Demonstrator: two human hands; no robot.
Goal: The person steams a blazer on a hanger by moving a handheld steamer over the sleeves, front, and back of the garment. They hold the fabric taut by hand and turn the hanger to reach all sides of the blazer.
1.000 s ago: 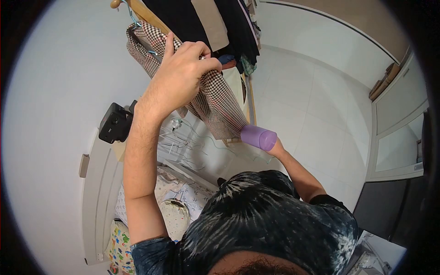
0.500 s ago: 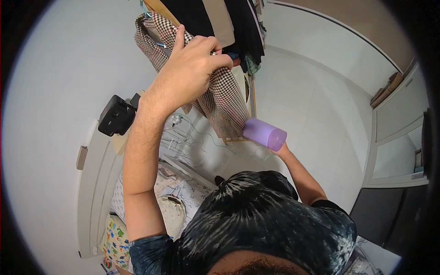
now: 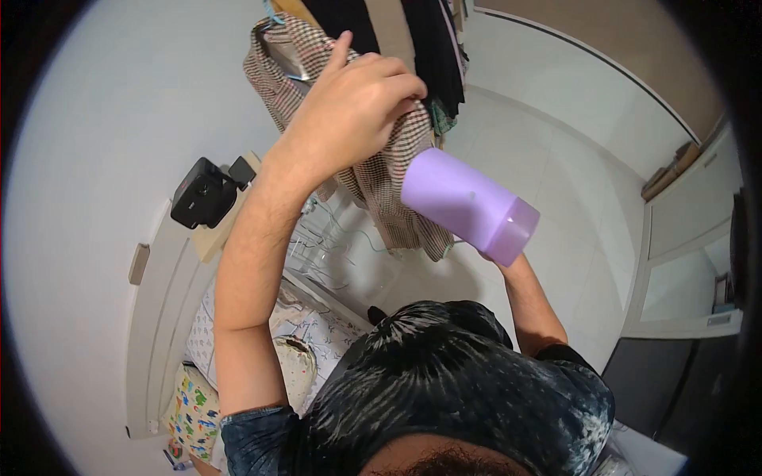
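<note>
My left hand (image 3: 357, 103) is raised and closed on the upper part of a brown houndstooth jacket (image 3: 393, 198) that hangs on a hanger at the top of the head view. A lilac cylindrical handheld appliance (image 3: 468, 206) is held by my right hand (image 3: 514, 268). Only the wrist and a little of that hand show below the appliance's rear end. Its front end lies against the jacket's lower half, just under my left hand.
Dark garments (image 3: 432, 47) hang behind the jacket. A black camera (image 3: 198, 202) sits on a small shelf at the left wall, with several pale wire hangers (image 3: 317, 246) below it. Patterned bedding (image 3: 298, 357) lies lower left. White cabinets (image 3: 690, 230) stand at right, beyond tiled floor (image 3: 571, 159).
The lilac appliance has risen up the jacket and come much closer to the camera. My left hand, still gripping the jacket, has shifted a little up and right.
</note>
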